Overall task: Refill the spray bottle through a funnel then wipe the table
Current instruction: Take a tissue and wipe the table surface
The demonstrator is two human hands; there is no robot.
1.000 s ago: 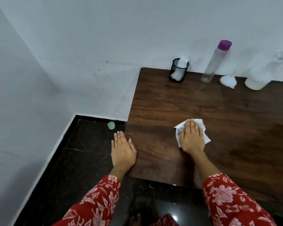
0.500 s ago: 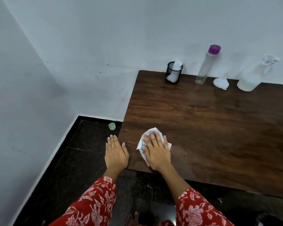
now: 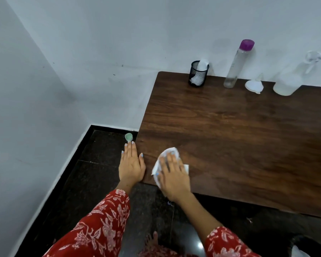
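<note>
A: Hands status?
B: Right hand [image 3: 171, 173] pressed flat, fingers straight, on white tissue [image 3: 166, 160], bench [image 3: 230, 145] 7 o'clock corner. Left hand [image 3: 131, 164] flat at the edge. Spray bottle [image 3: 290, 80], funnel [image 3: 254, 86] at 1 o'clock.

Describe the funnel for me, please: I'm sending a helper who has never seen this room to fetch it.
Find the dark wooden table and follow its far edge along the wall. Between the tall clear bottle with the purple cap and the squat spray bottle lies the funnel. It is the only small white cone there, tipped over, far lower than both bottles.
</note>
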